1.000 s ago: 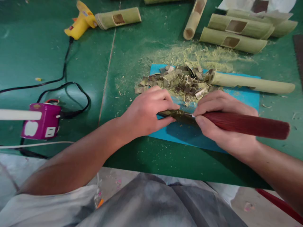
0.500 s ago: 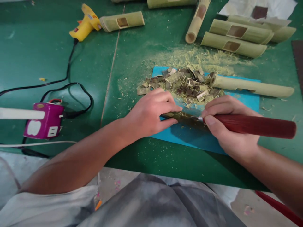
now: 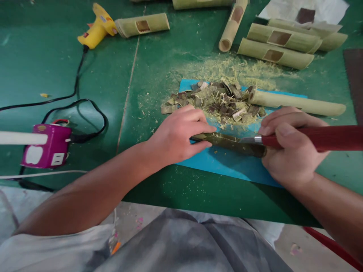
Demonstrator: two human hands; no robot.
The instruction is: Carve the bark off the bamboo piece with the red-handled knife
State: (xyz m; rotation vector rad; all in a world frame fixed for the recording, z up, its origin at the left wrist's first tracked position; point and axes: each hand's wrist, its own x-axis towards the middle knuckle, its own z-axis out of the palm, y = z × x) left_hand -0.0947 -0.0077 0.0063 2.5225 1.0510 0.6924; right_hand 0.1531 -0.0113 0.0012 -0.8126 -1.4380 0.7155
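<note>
The left hand (image 3: 177,138) pinched the near end of a dark bamboo strip (image 3: 231,142) flat on the blue mat (image 3: 227,166), fingers curled tight. The right hand (image 3: 292,151) gripped a red-handled knife (image 3: 326,138), its blade on the strip. Chips (image 3: 218,100) lay just beyond. To cut cleanly, the strip probably needed firm pinning, the blade kept shallow, away from the fingertips.

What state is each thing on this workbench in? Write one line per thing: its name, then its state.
left hand: closed on one end of the bamboo strip.
right hand: gripping the red-handled knife.
bamboo strip: lying flat on the blue mat.
red-handled knife: blade against the strip's end.
blue mat: flat, partly covered with offcuts.
bamboo offcuts: heaped loosely.
glue gun: lying on its side, cord attached.
</note>
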